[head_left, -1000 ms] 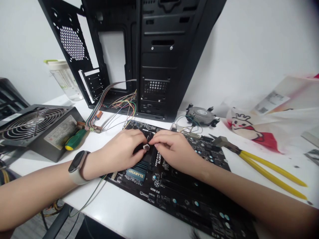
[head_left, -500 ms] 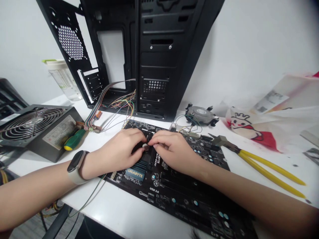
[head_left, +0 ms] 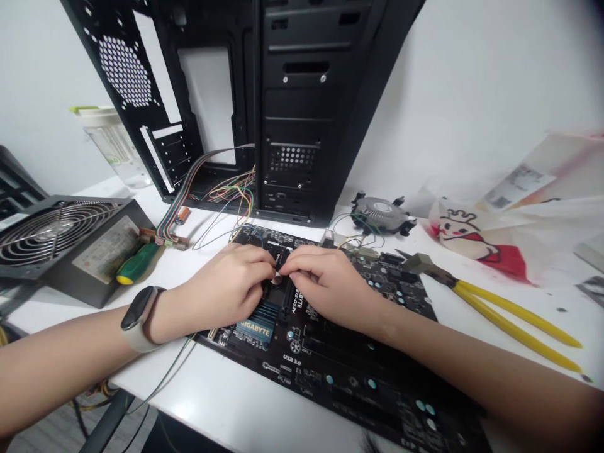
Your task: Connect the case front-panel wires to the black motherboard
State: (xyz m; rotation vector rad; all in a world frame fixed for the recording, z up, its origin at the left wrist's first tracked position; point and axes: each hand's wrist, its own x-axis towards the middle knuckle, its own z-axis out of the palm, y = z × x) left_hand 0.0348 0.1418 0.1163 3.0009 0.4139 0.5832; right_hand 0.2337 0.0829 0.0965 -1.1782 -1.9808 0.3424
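A black motherboard (head_left: 349,390) lies flat on the white table, with a blue GIGABYTE heatsink (head_left: 257,324) near its left end. My left hand (head_left: 221,283), with a smart band on the wrist, rests over the board beside the heatsink; its fingers are curled together, and anything in them is hidden. My right hand (head_left: 330,283) faces it from the right, thumb and fingertips pinched over the board. Between the fingertips sits a small round coin-cell battery (head_left: 276,280) on the board. What the right fingertips grip is too small to tell.
Behind the board stands an open black computer case (head_left: 297,119) with loose wires. To the left are a power supply (head_left: 99,251), a green screwdriver (head_left: 139,264) and a bottle (head_left: 116,148). On the right are a cooler fan (head_left: 382,214), yellow-handled pliers (head_left: 514,324) and a plastic bag (head_left: 476,239).
My left thumb has drawn back from the round battery and tucked in below the fingers. My right hand has stayed nearly still. The view has shifted slightly.
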